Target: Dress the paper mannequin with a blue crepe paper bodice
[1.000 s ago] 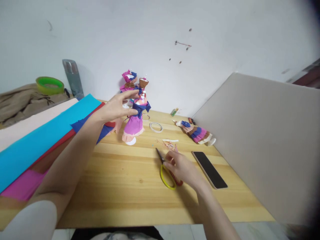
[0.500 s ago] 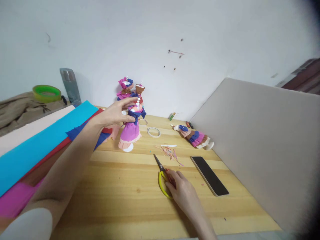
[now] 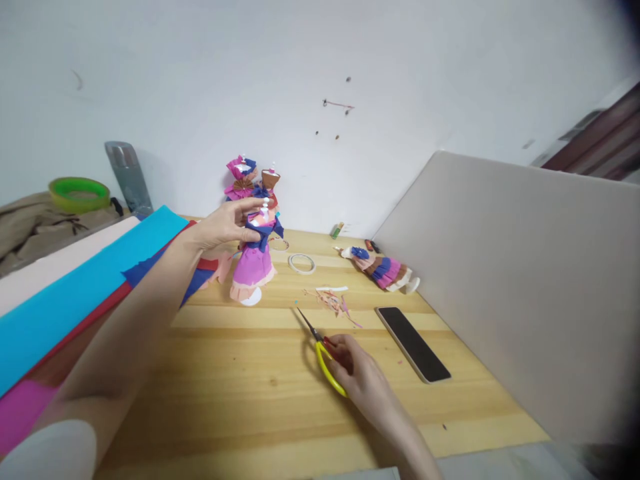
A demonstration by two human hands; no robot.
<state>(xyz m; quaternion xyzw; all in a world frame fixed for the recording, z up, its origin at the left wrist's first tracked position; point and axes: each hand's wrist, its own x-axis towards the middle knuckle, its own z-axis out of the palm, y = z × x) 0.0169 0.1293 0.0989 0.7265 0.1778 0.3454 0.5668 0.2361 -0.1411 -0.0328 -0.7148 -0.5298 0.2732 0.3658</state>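
My left hand (image 3: 233, 223) is closed around the upper part of a small figure in a crepe-paper dress (image 3: 254, 265). The dress has a magenta skirt, a peach hem and a blue wrap, with a white base under it. The figure leans slightly on the table. In my right hand (image 3: 357, 370) are scissors (image 3: 320, 350) with yellow handles, their blades together and pointing up and left. A shadow falls beside them, so they are off the tabletop. Beyond their tip lies a pile of thin paper scraps (image 3: 333, 300).
Two more dressed figures (image 3: 243, 177) stand by the wall, and another figure (image 3: 383, 269) lies at right. A phone (image 3: 414, 345) and tape roll (image 3: 302, 264) rest on the table. Coloured paper sheets (image 3: 95, 280) cover the left side. A pale panel (image 3: 505, 267) borders the right.
My right hand has lifted the scissors slightly off the table and their handles have turned. My left hand keeps its hold on the figure. The whole view has shifted a little.
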